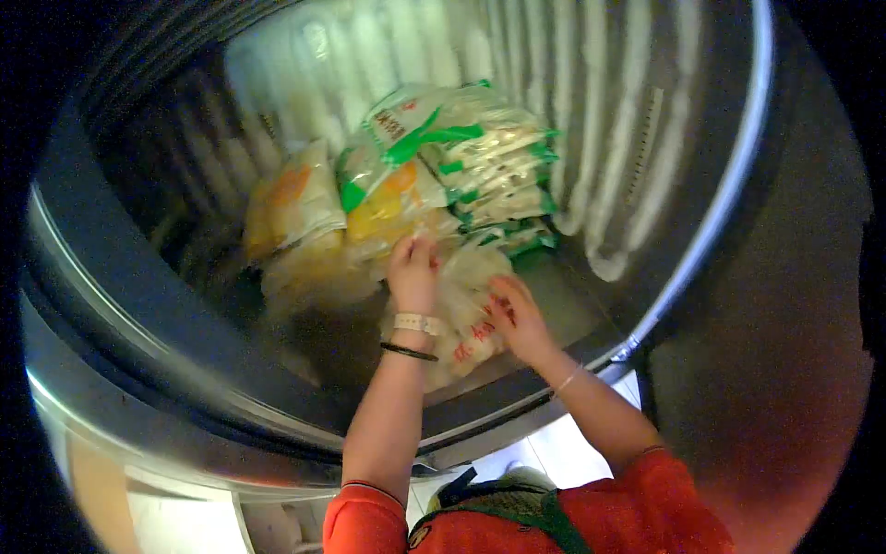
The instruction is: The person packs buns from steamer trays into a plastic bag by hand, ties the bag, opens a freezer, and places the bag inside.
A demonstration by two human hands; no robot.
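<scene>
A pale, see-through plastic bag with red lettering (461, 319) lies at the front of a stack of packages inside a freezer. My left hand (413, 272) has its fingers curled on the bag's upper left edge; the fingertips are partly hidden. On the bag's right side, my right hand (519, 319) grips the plastic with bent fingers. Just beyond my left hand is a yellow-and-white package (392, 208). Another package with an orange print (305, 198) leans to its left. Behind the bag rises a pile of green-and-clear packages (503, 175).
Frost-covered ridges (637, 120) line the freezer's back and right walls. Its metal rim (729, 212) curves around the opening, and the near edge (498, 420) passes under my forearms. A dark surface (766, 369) stands to the right.
</scene>
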